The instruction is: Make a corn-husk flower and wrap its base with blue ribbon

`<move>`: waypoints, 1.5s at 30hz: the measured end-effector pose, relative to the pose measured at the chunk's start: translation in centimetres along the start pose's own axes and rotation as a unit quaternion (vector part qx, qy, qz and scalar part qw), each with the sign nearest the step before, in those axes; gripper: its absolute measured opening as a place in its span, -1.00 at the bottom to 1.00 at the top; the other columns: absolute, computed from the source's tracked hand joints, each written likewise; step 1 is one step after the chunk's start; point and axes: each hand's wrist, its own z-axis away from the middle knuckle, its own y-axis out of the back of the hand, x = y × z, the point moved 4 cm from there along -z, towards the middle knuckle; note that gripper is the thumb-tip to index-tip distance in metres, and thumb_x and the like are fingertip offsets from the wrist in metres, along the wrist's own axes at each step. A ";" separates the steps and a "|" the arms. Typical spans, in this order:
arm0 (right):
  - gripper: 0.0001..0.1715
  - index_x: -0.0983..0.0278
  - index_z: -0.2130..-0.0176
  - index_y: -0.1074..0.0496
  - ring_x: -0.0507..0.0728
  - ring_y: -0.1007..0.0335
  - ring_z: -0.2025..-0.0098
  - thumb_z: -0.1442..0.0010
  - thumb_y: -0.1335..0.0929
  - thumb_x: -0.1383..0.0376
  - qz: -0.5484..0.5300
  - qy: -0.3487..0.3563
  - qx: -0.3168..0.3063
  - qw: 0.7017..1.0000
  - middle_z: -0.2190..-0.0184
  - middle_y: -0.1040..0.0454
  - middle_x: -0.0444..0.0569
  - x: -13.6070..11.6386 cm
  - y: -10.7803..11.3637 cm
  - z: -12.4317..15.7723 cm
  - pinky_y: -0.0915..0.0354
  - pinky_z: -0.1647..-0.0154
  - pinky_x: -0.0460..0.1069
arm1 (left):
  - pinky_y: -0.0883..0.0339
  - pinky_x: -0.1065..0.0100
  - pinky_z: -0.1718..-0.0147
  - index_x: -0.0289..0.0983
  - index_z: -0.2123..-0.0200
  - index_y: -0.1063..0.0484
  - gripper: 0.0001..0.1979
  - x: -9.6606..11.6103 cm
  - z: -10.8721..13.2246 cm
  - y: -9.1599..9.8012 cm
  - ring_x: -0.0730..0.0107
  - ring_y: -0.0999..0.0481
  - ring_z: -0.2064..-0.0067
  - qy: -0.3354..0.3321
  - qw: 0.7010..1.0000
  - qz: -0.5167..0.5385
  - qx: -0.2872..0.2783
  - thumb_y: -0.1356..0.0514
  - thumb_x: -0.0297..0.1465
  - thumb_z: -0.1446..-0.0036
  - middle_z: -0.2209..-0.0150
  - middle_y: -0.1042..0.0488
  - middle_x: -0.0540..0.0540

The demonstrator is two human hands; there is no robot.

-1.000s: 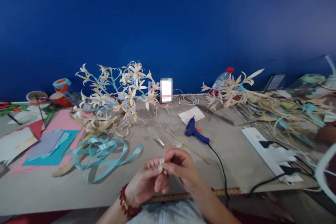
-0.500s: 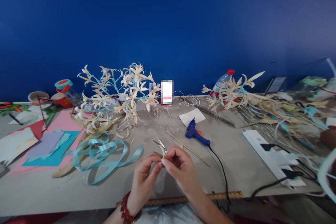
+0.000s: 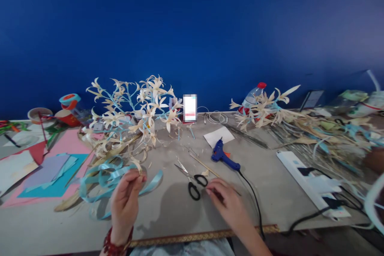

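Note:
My left hand (image 3: 126, 196) is raised over the table, thumb and fingers pinched on a small pale petal (image 3: 137, 165) that points up and left. A dark red beaded bracelet (image 3: 117, 242) circles that wrist. My right hand (image 3: 228, 202) is low over the table, fingers bent and a little apart, with nothing visible in them. Its fingertips are just right of the scissors (image 3: 195, 186), whose black handles lie toward me with the blades slightly parted. Beside the handles lies a small cream piece (image 3: 205, 173). A thin stick (image 3: 207, 164) runs behind my right fingers.
A blue glue gun (image 3: 223, 156) lies right of the scissors, its cord trailing to the front edge. Light blue ribbon (image 3: 114, 176) and coloured paper (image 3: 54, 174) cover the left. Pale flowers (image 3: 156, 106) stand behind. A white power strip (image 3: 309, 184) lies at right.
My hands were together at the middle over the scissors. The left has moved left with the petal; the right has moved right and down, leaving the scissors in full view.

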 end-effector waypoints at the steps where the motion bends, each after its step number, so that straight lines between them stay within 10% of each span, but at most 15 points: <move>1: -0.78 0.21 0.30 -0.47 0.12 -0.46 0.37 -0.30 -0.25 0.26 0.016 -0.004 0.013 1.000 0.30 -0.54 -0.01 0.4 0.4 0.1 -0.32 0.34 -0.04 | -0.38 0.41 0.23 -0.21 0.25 -0.50 -0.92 -0.3 0.0 0.3 0.38 -0.50 0.25 0.009 1.000 -0.012 0.003 -0.29 -0.40 -0.15 0.29 -0.51 -0.03; 9: -0.82 0.19 0.31 -0.48 0.12 -0.45 0.37 -0.30 -0.31 0.27 0.038 0.031 -0.003 0.999 0.38 -0.55 -0.08 -3.3 -0.1 -1.9 -0.28 0.33 -0.05 | -0.28 0.43 0.48 -0.27 0.35 -0.45 -0.81 -1.4 3.1 -4.8 0.46 -0.36 0.52 0.166 0.978 0.036 -0.117 -0.21 -0.26 -0.22 0.54 -0.39 0.02; 26: -0.79 0.23 0.26 -0.55 0.21 -0.46 0.18 -0.24 -0.30 0.39 0.237 0.048 -0.016 0.970 0.28 -0.58 0.04 -1.9 1.5 -15.1 -0.22 0.17 -0.01 | -0.26 0.42 0.49 -0.25 0.38 -0.42 -0.78 -2.7 3.8 -6.8 0.45 -0.34 0.53 0.120 0.983 -0.004 -0.139 -0.16 -0.25 -0.24 0.53 -0.35 0.04; 36: -0.67 0.31 0.03 -0.46 0.31 -0.42 0.02 -0.23 -0.35 0.24 0.299 -0.040 -0.008 0.953 0.03 -0.49 0.17 3.8 6.4 -10.6 -0.26 0.05 0.08 | -0.28 0.41 0.47 -0.25 0.38 -0.43 -0.77 -3.3 4.0 -6.5 0.44 -0.35 0.52 0.143 0.979 0.013 -0.143 -0.18 -0.22 -0.23 0.52 -0.37 0.03; 45: -0.59 0.31 -0.02 -0.45 0.32 -0.39 -0.05 -0.16 -0.34 0.38 0.214 -0.070 -0.007 0.974 -0.03 -0.46 0.20 6.9 6.4 -6.7 -0.22 -0.12 0.16 | -0.28 0.42 0.46 -0.25 0.36 -0.45 -0.79 -3.9 4.2 -6.6 0.45 -0.36 0.51 0.151 0.975 0.017 -0.165 -0.19 -0.24 -0.22 0.48 -0.38 0.02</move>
